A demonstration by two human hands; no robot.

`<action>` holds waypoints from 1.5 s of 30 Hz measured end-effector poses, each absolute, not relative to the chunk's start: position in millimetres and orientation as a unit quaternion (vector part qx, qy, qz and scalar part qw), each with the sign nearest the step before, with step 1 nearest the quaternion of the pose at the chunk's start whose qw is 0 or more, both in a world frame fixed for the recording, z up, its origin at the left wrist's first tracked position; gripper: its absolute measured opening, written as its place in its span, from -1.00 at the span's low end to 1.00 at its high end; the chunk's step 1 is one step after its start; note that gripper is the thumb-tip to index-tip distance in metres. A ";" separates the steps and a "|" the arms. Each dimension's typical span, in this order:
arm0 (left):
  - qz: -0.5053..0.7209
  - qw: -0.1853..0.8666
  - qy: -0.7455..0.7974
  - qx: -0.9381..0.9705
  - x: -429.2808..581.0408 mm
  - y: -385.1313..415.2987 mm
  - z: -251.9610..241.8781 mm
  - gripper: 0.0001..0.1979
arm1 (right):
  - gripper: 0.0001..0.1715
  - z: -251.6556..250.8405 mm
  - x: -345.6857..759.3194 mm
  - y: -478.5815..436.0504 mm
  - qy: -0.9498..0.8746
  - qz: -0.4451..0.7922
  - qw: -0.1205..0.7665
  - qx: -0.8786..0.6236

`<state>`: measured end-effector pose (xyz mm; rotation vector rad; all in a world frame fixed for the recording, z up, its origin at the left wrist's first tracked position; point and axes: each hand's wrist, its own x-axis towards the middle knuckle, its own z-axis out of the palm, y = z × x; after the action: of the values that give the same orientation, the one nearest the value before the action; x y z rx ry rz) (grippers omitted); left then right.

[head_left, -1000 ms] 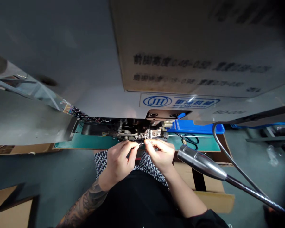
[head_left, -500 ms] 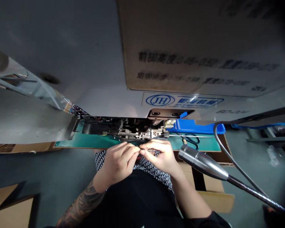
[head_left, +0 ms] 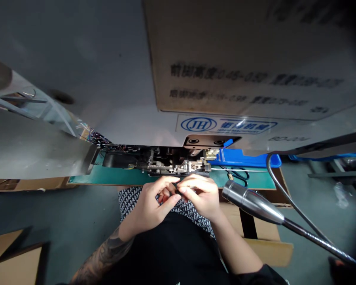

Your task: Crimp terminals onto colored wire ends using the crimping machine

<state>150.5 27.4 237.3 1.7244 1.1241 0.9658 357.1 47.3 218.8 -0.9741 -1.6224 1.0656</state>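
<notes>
My right hand (head_left: 200, 196) is closed, thumb and forefinger pinched on thin wires (head_left: 190, 187) that are mostly hidden by the fingers. Facing it, my left hand (head_left: 158, 201) has its thumb and forefinger apart, the other fingers curled behind. Its fingertips come close to the right fingertips; whether they touch is hard to tell. A tiny dark piece shows between the hands, too small to make out. Both hands are above my lap, just in front of a machine's metal mechanism (head_left: 178, 168) at the edge of the green tabletop (head_left: 112, 177).
The large grey machine housing (head_left: 121, 79) overhangs the hands. A metal gooseneck lamp (head_left: 252, 202) reaches in from the right. Behind it lie black-handled scissors (head_left: 240, 174) and a blue tray (head_left: 240, 158). A bundle of coloured wires (head_left: 96, 138) lies at the left; cardboard (head_left: 269, 251) stands below.
My left thumb and forefinger have parted from their pinch at the wires, the thumb dropping lower. My right hand keeps its pinch almost in place.
</notes>
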 end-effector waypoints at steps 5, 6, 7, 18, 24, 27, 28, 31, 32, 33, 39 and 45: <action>0.408 0.377 0.457 0.695 153.0 28.2 243.3 -0.77 | -0.87 210.2 357.8 43.4 -0.641 0.448 0.486 -0.391; 0.405 0.381 0.458 0.693 153.4 28.4 244.0 -0.78 | -0.87 208.6 357.7 42.8 -0.634 0.459 0.488 -0.387; 0.401 0.388 0.460 0.691 153.8 28.7 244.3 -0.81 | -0.87 207.4 357.5 42.5 -0.629 0.466 0.490 -0.384; 0.452 0.452 0.472 0.608 159.2 30.6 236.8 -0.90 | -0.88 208.1 347.0 39.2 -0.586 0.397 0.531 -0.466; 0.476 0.467 0.459 0.587 156.9 28.6 232.6 -0.87 | -0.83 214.8 336.3 29.0 -0.454 0.446 0.590 -0.497; 0.478 0.453 0.462 0.594 154.1 27.6 231.7 -0.87 | -0.81 219.5 340.5 22.5 -0.480 0.438 0.581 -0.490; 0.476 0.449 0.465 0.596 153.1 27.3 231.7 -0.88 | -0.79 221.1 342.0 20.1 -0.502 0.437 0.568 -0.484; 0.473 0.457 0.465 0.593 150.8 26.6 231.1 -0.91 | -0.89 224.3 343.1 14.3 -0.543 0.447 0.536 -0.468; 0.476 0.466 0.458 0.588 150.3 26.5 230.6 -0.92 | -0.90 224.1 342.3 13.1 -0.541 0.454 0.531 -0.468; 0.479 0.475 0.451 0.584 150.1 26.4 230.1 -0.91 | -0.90 223.2 341.2 12.4 -0.533 0.461 0.529 -0.472; 0.482 0.517 0.440 0.554 152.0 25.4 232.0 -0.83 | -0.90 213.6 337.4 14.4 -0.485 0.514 0.524 -0.475; 0.466 0.627 0.447 0.435 154.3 25.1 237.4 -0.75 | -0.88 226.6 337.6 17.6 -0.553 0.454 0.519 -0.468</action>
<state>154.3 25.1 237.4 0.9975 1.0236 1.0694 337.6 17.6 226.6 -1.1230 -1.3267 1.0887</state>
